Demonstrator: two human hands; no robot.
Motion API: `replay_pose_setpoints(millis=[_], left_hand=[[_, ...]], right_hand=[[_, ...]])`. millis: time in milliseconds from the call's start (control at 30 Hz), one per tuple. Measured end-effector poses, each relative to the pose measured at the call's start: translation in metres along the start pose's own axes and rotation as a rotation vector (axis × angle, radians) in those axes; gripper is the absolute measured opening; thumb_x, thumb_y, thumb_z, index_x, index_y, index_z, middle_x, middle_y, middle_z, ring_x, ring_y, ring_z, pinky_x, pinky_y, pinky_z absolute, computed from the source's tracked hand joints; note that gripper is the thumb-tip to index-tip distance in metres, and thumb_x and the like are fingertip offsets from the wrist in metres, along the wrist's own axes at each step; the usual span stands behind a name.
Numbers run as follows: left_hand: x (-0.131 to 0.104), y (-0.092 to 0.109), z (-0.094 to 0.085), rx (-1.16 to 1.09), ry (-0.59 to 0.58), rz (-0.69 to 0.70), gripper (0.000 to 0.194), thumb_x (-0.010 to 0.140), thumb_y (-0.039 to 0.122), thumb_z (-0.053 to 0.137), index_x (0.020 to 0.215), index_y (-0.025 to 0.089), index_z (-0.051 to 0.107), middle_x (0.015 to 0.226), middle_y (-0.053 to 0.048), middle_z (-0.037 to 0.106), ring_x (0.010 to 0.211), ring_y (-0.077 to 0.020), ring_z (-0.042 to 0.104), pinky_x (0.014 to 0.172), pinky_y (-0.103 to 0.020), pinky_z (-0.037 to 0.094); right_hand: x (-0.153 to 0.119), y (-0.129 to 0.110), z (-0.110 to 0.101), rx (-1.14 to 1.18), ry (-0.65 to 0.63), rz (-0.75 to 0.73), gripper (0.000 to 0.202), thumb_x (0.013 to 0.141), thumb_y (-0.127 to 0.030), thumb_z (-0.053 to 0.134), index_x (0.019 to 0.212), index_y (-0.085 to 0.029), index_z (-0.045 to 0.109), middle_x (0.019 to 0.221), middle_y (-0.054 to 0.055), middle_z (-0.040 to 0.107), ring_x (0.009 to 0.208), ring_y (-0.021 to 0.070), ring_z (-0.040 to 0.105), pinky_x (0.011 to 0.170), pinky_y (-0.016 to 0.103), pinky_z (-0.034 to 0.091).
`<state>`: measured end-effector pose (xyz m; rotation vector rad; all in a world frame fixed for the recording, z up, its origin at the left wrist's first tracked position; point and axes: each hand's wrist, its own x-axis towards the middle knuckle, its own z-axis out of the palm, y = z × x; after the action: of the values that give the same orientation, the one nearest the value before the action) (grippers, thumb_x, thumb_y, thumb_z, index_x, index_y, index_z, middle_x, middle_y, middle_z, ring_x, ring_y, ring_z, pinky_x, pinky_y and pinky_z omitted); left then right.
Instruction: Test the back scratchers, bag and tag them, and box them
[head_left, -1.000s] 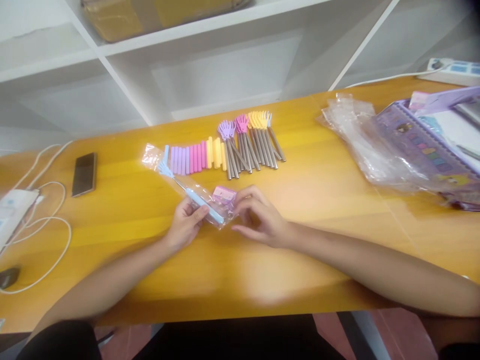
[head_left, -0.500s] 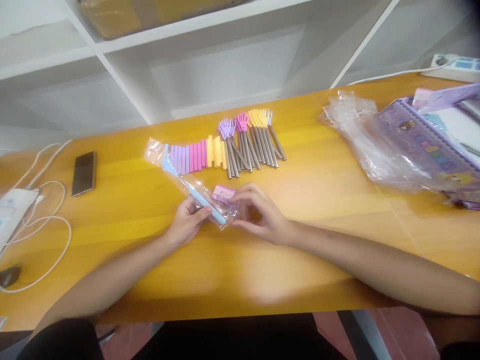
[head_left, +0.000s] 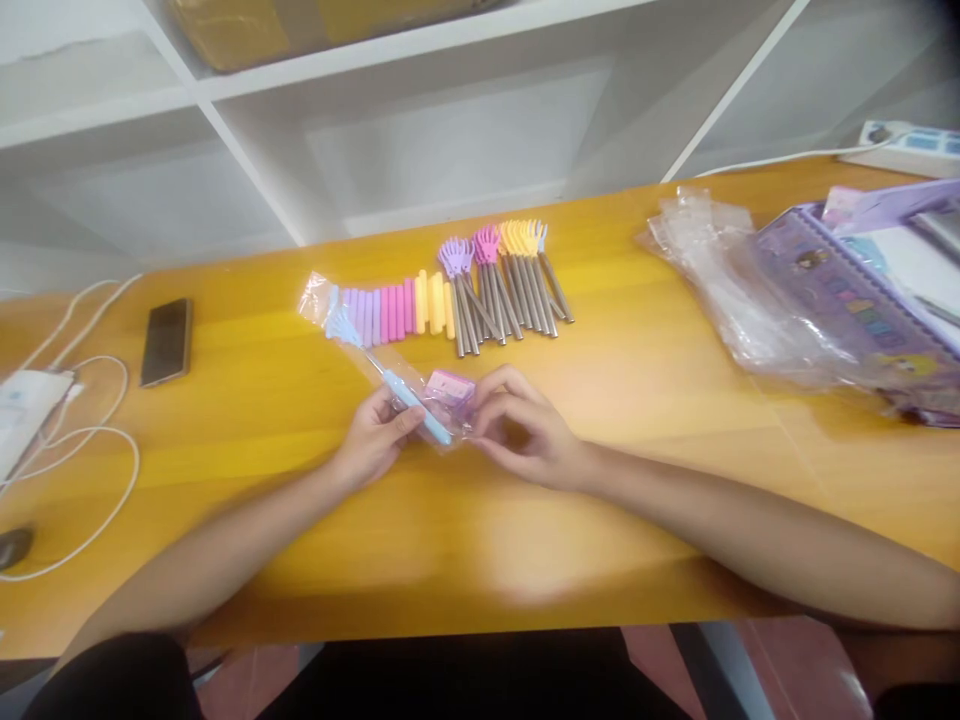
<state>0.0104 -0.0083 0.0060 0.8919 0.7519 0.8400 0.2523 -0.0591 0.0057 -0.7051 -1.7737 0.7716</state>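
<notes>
A light blue back scratcher lies inside a clear plastic bag, its claw end pointing up and left. My left hand is closed around the bagged handle, thumb on top. At the bag's lower right end, my right hand pinches the plastic edge between curled fingers. A small pink and purple printed card shows by the bag near my right fingertips; whether it is inside the bag, I cannot tell. Beyond my hands lie purple, pink and yellow handle sleeves in a row, beside several metal-rod back scratchers with coloured claws.
At the right, a pile of clear bags rests against a purple printed box. A phone, white cables and a power strip lie at the left. White shelving stands behind the table.
My right fingers have closed more tightly on the bag's end. The bagged back scratcher has shifted only slightly, and the view has moved a little.
</notes>
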Motion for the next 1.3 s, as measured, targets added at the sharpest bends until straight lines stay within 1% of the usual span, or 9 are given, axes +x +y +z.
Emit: replay_pose_setpoints(millis=[100, 267, 400, 533, 700, 800, 967, 1133, 1300], left_hand=[[0.0, 0.003, 0.0, -0.008, -0.022, -0.03, 0.04, 0.081, 0.044, 0.093, 0.096, 0.014, 0.072, 0.086, -0.005, 0.08, 0.073, -0.0165, 0.077, 0.066, -0.025, 0.064], [0.0, 0.005, 0.001, 0.015, -0.034, -0.061, 0.042, 0.082, 0.048, 0.092, 0.095, 0.014, 0.07, 0.08, -0.005, 0.078, 0.067, -0.0163, 0.074, 0.062, -0.025, 0.062], [0.002, 0.006, -0.001, 0.034, -0.078, -0.111, 0.045, 0.084, 0.052, 0.089, 0.096, 0.013, 0.07, 0.082, -0.006, 0.078, 0.066, -0.0171, 0.074, 0.062, -0.027, 0.062], [0.003, 0.005, -0.002, 0.039, -0.08, -0.108, 0.043, 0.085, 0.05, 0.089, 0.095, 0.012, 0.07, 0.082, -0.007, 0.077, 0.067, -0.0159, 0.073, 0.063, -0.025, 0.061], [0.003, 0.006, -0.001, 0.03, -0.067, -0.113, 0.042, 0.084, 0.048, 0.09, 0.094, 0.013, 0.07, 0.082, -0.006, 0.078, 0.067, -0.0166, 0.073, 0.063, -0.025, 0.061], [0.003, 0.007, 0.0, 0.03, -0.065, -0.12, 0.041, 0.084, 0.047, 0.09, 0.094, 0.014, 0.07, 0.081, -0.006, 0.077, 0.068, -0.0164, 0.073, 0.064, -0.025, 0.06], [0.003, 0.005, 0.0, 0.069, -0.108, -0.08, 0.041, 0.085, 0.048, 0.089, 0.096, 0.013, 0.071, 0.084, -0.007, 0.078, 0.071, -0.0155, 0.073, 0.07, -0.025, 0.06], [0.002, -0.003, -0.004, 0.187, -0.083, -0.047, 0.043, 0.085, 0.049, 0.089, 0.102, 0.015, 0.069, 0.093, -0.007, 0.079, 0.079, -0.0171, 0.074, 0.075, -0.027, 0.06], [0.002, -0.002, -0.002, 0.402, -0.125, -0.034, 0.044, 0.086, 0.05, 0.087, 0.108, 0.015, 0.07, 0.098, -0.008, 0.079, 0.092, -0.0212, 0.074, 0.088, -0.033, 0.059]], right_hand=[[0.0, -0.001, -0.001, -0.031, -0.008, -0.075, 0.016, 0.092, -0.01, 0.069, 0.1, -0.022, 0.062, 0.114, 0.008, 0.052, 0.099, 0.018, 0.062, 0.067, 0.026, 0.057], [-0.001, 0.0, -0.002, -0.156, -0.042, -0.233, 0.021, 0.085, -0.007, 0.064, 0.099, -0.022, 0.06, 0.116, 0.009, 0.055, 0.106, 0.0202, 0.063, 0.088, 0.035, 0.061], [-0.002, 0.003, -0.002, -0.143, -0.114, -0.3, 0.025, 0.084, -0.006, 0.062, 0.101, -0.024, 0.057, 0.118, 0.009, 0.068, 0.099, 0.0165, 0.069, 0.08, 0.029, 0.06], [-0.004, 0.004, -0.001, -0.118, -0.185, -0.291, 0.023, 0.091, -0.015, 0.069, 0.103, -0.024, 0.052, 0.119, 0.008, 0.076, 0.09, 0.0126, 0.074, 0.069, 0.022, 0.057], [-0.006, 0.002, 0.001, -0.223, -0.137, -0.385, 0.025, 0.099, -0.009, 0.067, 0.1, -0.025, 0.048, 0.107, 0.003, 0.081, 0.085, 0.0081, 0.076, 0.067, 0.018, 0.053], [-0.006, 0.002, 0.001, -0.268, -0.134, -0.388, 0.023, 0.1, -0.014, 0.069, 0.101, -0.025, 0.049, 0.099, 0.001, 0.081, 0.078, 0.0083, 0.075, 0.065, 0.019, 0.054], [-0.006, 0.005, 0.0, -0.214, -0.085, -0.262, 0.019, 0.1, -0.018, 0.072, 0.106, -0.023, 0.055, 0.112, 0.006, 0.081, 0.09, 0.0103, 0.078, 0.069, 0.019, 0.058], [-0.007, 0.003, -0.004, -0.264, -0.138, -0.298, 0.012, 0.103, -0.013, 0.066, 0.096, -0.022, 0.06, 0.099, 0.003, 0.081, 0.088, 0.0099, 0.078, 0.074, 0.019, 0.058], [-0.009, 0.002, -0.004, -0.248, -0.151, -0.382, 0.004, 0.109, -0.019, 0.06, 0.108, -0.019, 0.063, 0.105, 0.006, 0.081, 0.094, 0.0102, 0.078, 0.079, 0.021, 0.061]])
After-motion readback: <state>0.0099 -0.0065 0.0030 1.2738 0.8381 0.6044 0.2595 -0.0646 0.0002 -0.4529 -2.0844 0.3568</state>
